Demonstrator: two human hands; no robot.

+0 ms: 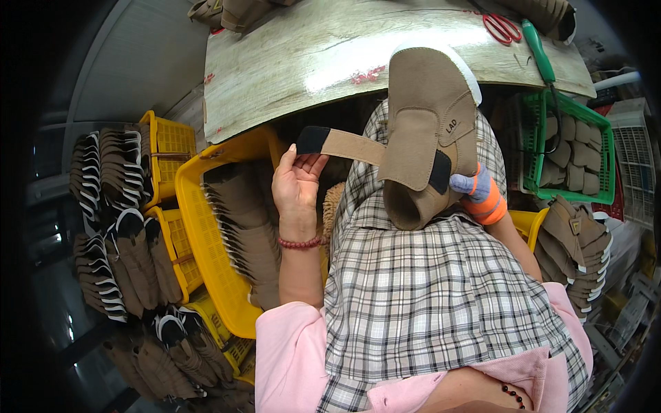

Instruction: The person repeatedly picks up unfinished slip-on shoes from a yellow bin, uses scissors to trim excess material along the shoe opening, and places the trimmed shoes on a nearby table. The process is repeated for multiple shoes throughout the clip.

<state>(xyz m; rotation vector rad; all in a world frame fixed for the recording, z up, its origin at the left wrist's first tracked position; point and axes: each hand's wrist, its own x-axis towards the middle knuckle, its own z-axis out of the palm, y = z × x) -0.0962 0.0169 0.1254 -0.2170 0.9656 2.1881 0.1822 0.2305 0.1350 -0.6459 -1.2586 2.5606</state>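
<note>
A brown fabric shoe upper [413, 134] with a white edge lies over my lap, its toe towards the table and its open ankle end towards me. My left hand [299, 180] is at the left, its fingertips pinching the black end of a tan strap [356, 146] that stretches out from the upper. On the right, my right hand [477, 193], in an orange and grey-blue glove, grips the side of the upper near the ankle end. A black patch [440, 172] shows beside the upper's wide flap. Part of my right hand is hidden behind the upper.
Ahead stands a wood-patterned table [289, 77] with red-handled scissors [501, 28] and a green-handled tool [538, 51] with a cord. At the left, a yellow crate [188, 206] holds stacked uppers. At the right are a green basket [609, 175] of brown pieces and more stacked uppers [573, 248].
</note>
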